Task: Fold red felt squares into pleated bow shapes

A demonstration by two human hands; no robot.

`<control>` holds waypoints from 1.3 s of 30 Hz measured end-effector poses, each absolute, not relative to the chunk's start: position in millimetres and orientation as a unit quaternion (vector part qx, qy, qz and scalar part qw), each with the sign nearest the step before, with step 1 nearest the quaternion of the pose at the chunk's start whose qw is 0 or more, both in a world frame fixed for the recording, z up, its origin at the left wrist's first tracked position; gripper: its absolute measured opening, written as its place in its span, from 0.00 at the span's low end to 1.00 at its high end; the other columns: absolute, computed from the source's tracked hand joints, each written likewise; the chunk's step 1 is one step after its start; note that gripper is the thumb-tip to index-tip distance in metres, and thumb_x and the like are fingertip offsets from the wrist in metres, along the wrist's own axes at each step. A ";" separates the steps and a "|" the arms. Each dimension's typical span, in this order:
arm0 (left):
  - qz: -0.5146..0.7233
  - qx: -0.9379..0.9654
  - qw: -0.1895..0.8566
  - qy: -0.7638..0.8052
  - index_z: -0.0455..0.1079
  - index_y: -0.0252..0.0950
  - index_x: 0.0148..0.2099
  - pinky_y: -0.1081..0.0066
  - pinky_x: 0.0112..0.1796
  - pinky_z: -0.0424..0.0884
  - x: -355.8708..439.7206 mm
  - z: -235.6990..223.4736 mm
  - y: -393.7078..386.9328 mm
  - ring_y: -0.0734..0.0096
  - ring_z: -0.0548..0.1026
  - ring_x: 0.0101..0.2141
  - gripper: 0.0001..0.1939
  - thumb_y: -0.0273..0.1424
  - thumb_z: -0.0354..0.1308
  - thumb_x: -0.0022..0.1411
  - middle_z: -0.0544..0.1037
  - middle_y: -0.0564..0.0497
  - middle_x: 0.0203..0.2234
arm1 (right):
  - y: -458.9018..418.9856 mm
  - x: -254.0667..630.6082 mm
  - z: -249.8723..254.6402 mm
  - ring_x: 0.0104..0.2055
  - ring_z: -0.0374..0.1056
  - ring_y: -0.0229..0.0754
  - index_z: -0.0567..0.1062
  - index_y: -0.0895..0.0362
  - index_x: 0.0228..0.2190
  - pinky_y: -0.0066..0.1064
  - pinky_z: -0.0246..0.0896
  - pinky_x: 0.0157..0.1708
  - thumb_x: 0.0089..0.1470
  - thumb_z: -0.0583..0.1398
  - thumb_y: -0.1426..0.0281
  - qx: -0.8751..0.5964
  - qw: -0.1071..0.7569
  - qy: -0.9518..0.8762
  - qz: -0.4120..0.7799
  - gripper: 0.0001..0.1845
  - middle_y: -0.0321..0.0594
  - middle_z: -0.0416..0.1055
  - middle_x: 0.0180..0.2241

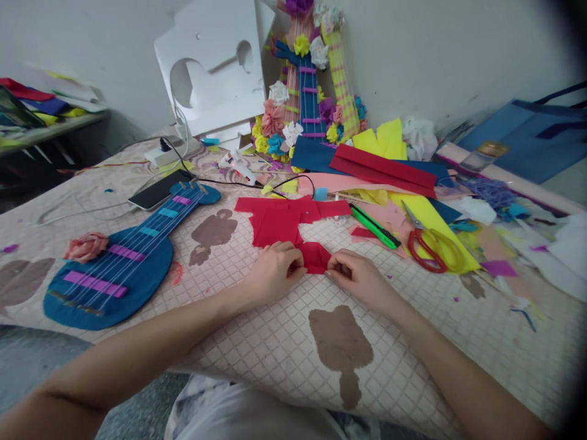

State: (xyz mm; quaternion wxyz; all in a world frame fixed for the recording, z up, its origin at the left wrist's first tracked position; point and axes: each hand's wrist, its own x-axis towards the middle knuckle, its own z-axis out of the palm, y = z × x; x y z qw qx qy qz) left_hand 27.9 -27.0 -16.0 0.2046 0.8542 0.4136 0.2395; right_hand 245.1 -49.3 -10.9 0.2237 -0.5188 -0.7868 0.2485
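Between left-hand fingers [296, 273] and right-hand fingers [336, 279], both pinched, a red piece [316, 258].

Between the fingers [297, 263], the small red folded piece [315, 256] looks matt and creased, either paper or thin cloth. Just beyond them, the flat red cut-out pieces [277, 223] share that dull finish. Left of the fingers, the dark-blue guitar-shaped craft [156, 253] has a matt, paper-like face; its pink rose [87, 246] looks crinkled, like crepe paper. Right of them, the slim green cutter [375, 226] is glossy plastic, and the red-and-yellow-handled scissors [418, 233] pair shiny plastic with metal blades. Beneath the fingers, the counter's pale diamond-patterned cover [275, 336] appears matt.
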 end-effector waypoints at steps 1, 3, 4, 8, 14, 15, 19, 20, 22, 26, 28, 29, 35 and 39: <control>0.240 0.854 0.207 0.413 0.68 0.34 0.30 0.70 0.33 0.62 27.9 -16.2 -26.9 0.70 0.68 0.32 0.03 0.26 0.57 0.56 0.72 0.51 0.28 | -49.5 244.6 -11.1 0.28 0.60 0.37 0.66 0.55 0.25 0.29 0.52 0.27 0.52 0.57 0.73 -0.523 0.221 -0.786 0.243 0.05 0.34 0.66 0.27; 0.239 0.852 0.210 0.417 0.67 0.34 0.30 0.70 0.33 0.62 27.9 -16.3 -26.9 0.70 0.69 0.32 0.03 0.26 0.57 0.57 0.72 0.51 0.28 | -50.2 243.6 -11.4 0.28 0.60 0.37 0.66 0.55 0.25 0.29 0.52 0.27 0.51 0.57 0.73 -0.533 0.217 -0.784 0.233 0.05 0.34 0.66 0.27; 0.237 0.851 0.208 0.419 0.68 0.34 0.30 0.71 0.33 0.62 28.0 -16.4 -27.0 0.70 0.69 0.32 0.04 0.26 0.57 0.57 0.72 0.51 0.28 | -50.5 243.1 -11.6 0.28 0.60 0.36 0.67 0.55 0.25 0.29 0.52 0.27 0.51 0.57 0.73 -0.537 0.216 -0.783 0.228 0.05 0.34 0.66 0.27; 0.226 0.852 0.191 0.433 0.68 0.34 0.31 0.70 0.33 0.63 29.2 -16.7 -27.6 0.69 0.69 0.32 0.04 0.27 0.56 0.58 0.72 0.50 0.31 | -51.5 241.0 -12.9 0.27 0.61 0.37 0.67 0.55 0.26 0.29 0.53 0.26 0.53 0.56 0.71 -0.545 0.220 -0.782 0.207 0.05 0.35 0.67 0.27; 0.218 0.851 0.170 0.447 0.67 0.34 0.29 0.69 0.33 0.64 32.1 -18.2 -27.1 0.68 0.70 0.32 0.04 0.27 0.57 0.56 0.71 0.50 0.30 | -52.3 237.7 -15.5 0.28 0.62 0.37 0.65 0.55 0.25 0.29 0.54 0.27 0.51 0.56 0.73 -0.554 0.224 -0.782 0.176 0.05 0.35 0.67 0.28; 0.217 0.850 0.169 0.448 0.66 0.34 0.28 0.69 0.33 0.64 32.4 -18.3 -27.0 0.68 0.70 0.32 0.04 0.27 0.57 0.55 0.71 0.50 0.30 | -52.4 237.1 -15.6 0.28 0.62 0.37 0.65 0.54 0.25 0.29 0.54 0.27 0.51 0.56 0.73 -0.554 0.226 -0.783 0.172 0.05 0.35 0.67 0.27; 0.219 0.849 0.163 0.452 0.66 0.34 0.28 0.69 0.33 0.64 33.0 -19.0 -26.8 0.68 0.70 0.32 0.04 0.26 0.56 0.55 0.71 0.50 0.30 | -52.6 235.8 -15.3 0.27 0.62 0.37 0.64 0.54 0.24 0.29 0.53 0.27 0.51 0.56 0.73 -0.561 0.220 -0.780 0.167 0.05 0.35 0.66 0.27; 0.220 0.849 0.163 0.452 0.66 0.34 0.28 0.69 0.33 0.64 33.0 -19.2 -26.8 0.68 0.70 0.32 0.04 0.26 0.56 0.55 0.71 0.50 0.30 | -52.5 235.6 -15.1 0.27 0.62 0.37 0.64 0.54 0.24 0.29 0.53 0.27 0.51 0.56 0.73 -0.562 0.219 -0.780 0.166 0.05 0.35 0.66 0.27; 0.220 0.849 0.165 0.451 0.66 0.35 0.28 0.69 0.33 0.64 33.0 -19.4 -26.8 0.68 0.70 0.32 0.04 0.26 0.56 0.55 0.71 0.50 0.30 | -52.5 235.3 -14.8 0.27 0.61 0.37 0.64 0.54 0.24 0.30 0.53 0.27 0.51 0.56 0.73 -0.563 0.215 -0.781 0.164 0.06 0.35 0.66 0.27; 0.216 0.849 0.168 0.453 0.66 0.35 0.28 0.69 0.33 0.64 33.0 -18.6 -26.9 0.69 0.70 0.32 0.04 0.27 0.56 0.55 0.71 0.50 0.30 | -52.8 234.3 -14.4 0.28 0.62 0.38 0.64 0.55 0.25 0.30 0.53 0.28 0.51 0.56 0.73 -0.569 0.207 -0.779 0.163 0.06 0.35 0.66 0.28; 0.214 0.848 0.165 0.457 0.66 0.35 0.28 0.69 0.33 0.63 33.2 -17.9 -26.9 0.68 0.70 0.32 0.04 0.27 0.56 0.55 0.71 0.50 0.30 | -52.9 233.8 -14.5 0.28 0.62 0.38 0.64 0.55 0.25 0.30 0.53 0.28 0.50 0.56 0.73 -0.571 0.206 -0.778 0.160 0.06 0.35 0.66 0.28; 0.213 0.847 0.164 0.458 0.66 0.35 0.28 0.69 0.33 0.63 33.3 -17.5 -26.8 0.68 0.70 0.32 0.04 0.26 0.56 0.55 0.71 0.50 0.30 | -53.0 233.7 -14.7 0.28 0.62 0.38 0.63 0.55 0.25 0.30 0.53 0.28 0.50 0.56 0.73 -0.572 0.206 -0.778 0.157 0.06 0.35 0.66 0.27; 0.208 0.851 0.156 0.457 0.65 0.35 0.28 0.68 0.33 0.63 33.8 -16.5 -26.2 0.67 0.70 0.32 0.04 0.26 0.56 0.55 0.71 0.50 0.30 | -52.9 233.8 -15.3 0.28 0.62 0.38 0.63 0.54 0.24 0.30 0.53 0.28 0.50 0.56 0.74 -0.568 0.210 -0.780 0.154 0.06 0.35 0.66 0.27; 0.202 0.852 0.148 0.459 0.66 0.35 0.28 0.68 0.33 0.63 33.5 -17.7 -26.1 0.67 0.70 0.32 0.03 0.26 0.56 0.55 0.71 0.50 0.30 | -53.0 233.7 -15.1 0.28 0.62 0.38 0.63 0.54 0.24 0.30 0.53 0.28 0.50 0.56 0.74 -0.574 0.204 -0.777 0.157 0.06 0.35 0.66 0.28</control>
